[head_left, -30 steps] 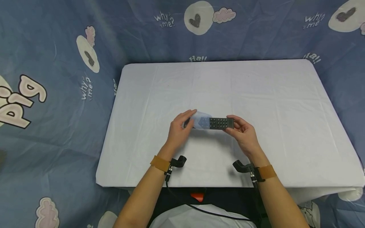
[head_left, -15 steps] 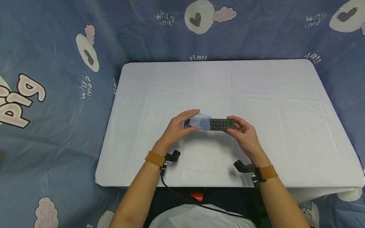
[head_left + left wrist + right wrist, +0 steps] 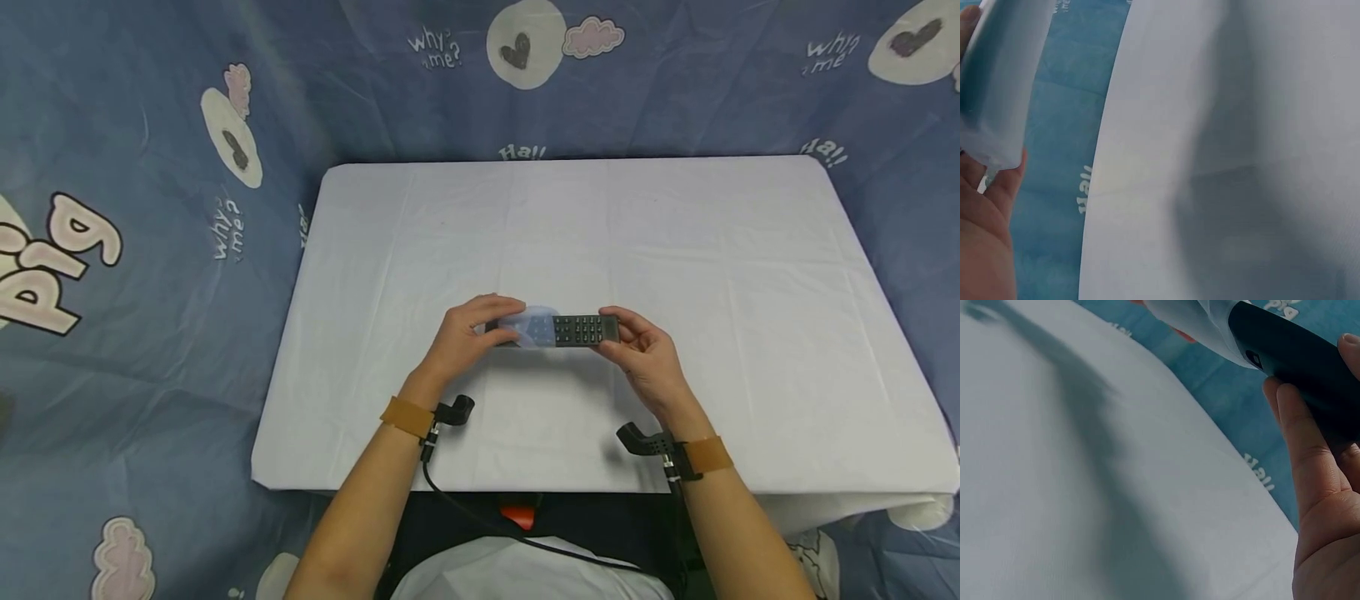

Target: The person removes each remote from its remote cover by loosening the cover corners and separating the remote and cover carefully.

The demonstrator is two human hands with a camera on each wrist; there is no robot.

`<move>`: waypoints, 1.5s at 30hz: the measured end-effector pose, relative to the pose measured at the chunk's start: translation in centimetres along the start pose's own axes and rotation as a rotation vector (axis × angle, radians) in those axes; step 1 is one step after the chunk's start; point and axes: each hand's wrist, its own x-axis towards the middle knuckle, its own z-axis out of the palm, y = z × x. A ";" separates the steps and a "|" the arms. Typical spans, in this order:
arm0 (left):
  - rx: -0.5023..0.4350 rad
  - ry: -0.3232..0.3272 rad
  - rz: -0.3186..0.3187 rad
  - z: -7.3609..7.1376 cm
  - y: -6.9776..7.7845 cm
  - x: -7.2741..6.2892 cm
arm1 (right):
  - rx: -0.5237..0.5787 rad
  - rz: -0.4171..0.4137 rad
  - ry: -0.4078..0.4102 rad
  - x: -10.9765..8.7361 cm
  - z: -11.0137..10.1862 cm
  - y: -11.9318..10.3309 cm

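A black remote control [image 3: 577, 331] with rows of small buttons lies level between both hands, held up above the table. Its left part sits inside a translucent bluish plastic sleeve [image 3: 538, 327]. The left hand [image 3: 465, 340] pinches the sleeved left end between thumb and fingers. Close up in the left wrist view, the cloudy sleeve [image 3: 1013, 81] reaches past the dark body inside it. My right hand [image 3: 647, 354] grips the bare right end, thumb on the near edge. The right wrist view shows the remote's smooth back [image 3: 1291, 356] over the right fingers.
The white-covered table [image 3: 660, 233] stretches under the hands, with their shadows on it. Blue printed cloth [image 3: 420, 108] hangs behind and to the left. A black cable [image 3: 555, 554] runs from the left wrist across the lap.
The left hand drew back a little to the left, its fingers spread, then closed again on the sleeved end. The right hand keeps its grip; the remote has sunk very slightly.
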 end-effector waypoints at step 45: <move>-0.144 0.204 -0.291 0.0 -0.3 -1.2 | -0.058 -0.050 0.015 -0.5 -0.6 0.0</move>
